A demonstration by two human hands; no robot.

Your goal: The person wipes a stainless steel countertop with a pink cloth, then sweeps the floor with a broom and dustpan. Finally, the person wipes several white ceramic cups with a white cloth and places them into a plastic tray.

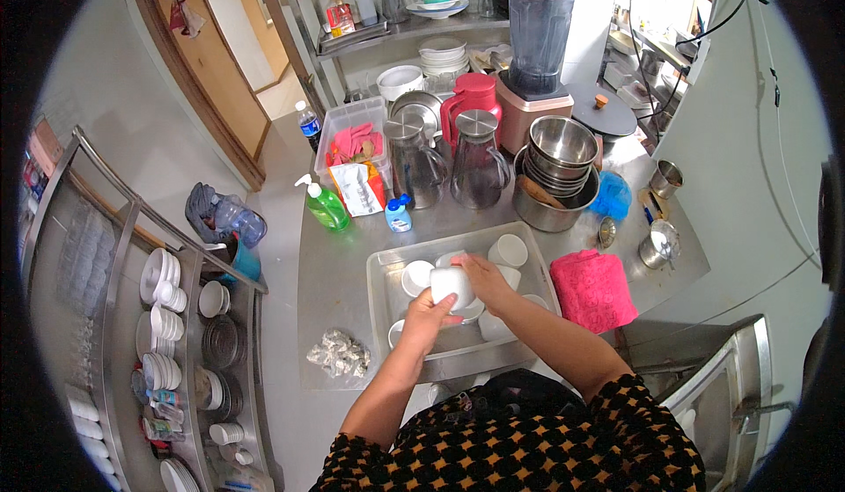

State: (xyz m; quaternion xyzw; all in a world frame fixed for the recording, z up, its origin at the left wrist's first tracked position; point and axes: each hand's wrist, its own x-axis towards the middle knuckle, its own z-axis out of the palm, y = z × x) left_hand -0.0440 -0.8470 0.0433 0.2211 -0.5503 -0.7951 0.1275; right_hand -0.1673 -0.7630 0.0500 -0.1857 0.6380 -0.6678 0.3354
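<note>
A white cup point(450, 287) is held above a shallow, translucent plastic tub point(388, 297). My left hand point(426, 319) grips its near side, the thumb lying against the wall. From the other side my right hand point(487, 281) has its fingers on the cup's upper far part; a small reddish spot shows at the fingertips, too small to name. More white cups lie in the tub, among them one at the left point(418, 279) and one at the far right corner point(508, 251). My hands and forearms hide some of them.
On the steel table point(330, 287) stand a green pump bottle point(328, 208), a blue bottle point(399, 215), two pitchers point(476, 168), stacked steel bowls point(563, 145) and a blender point(538, 50). A pink cloth point(592, 290) lies right of the tub, a plastic bag point(338, 353) left.
</note>
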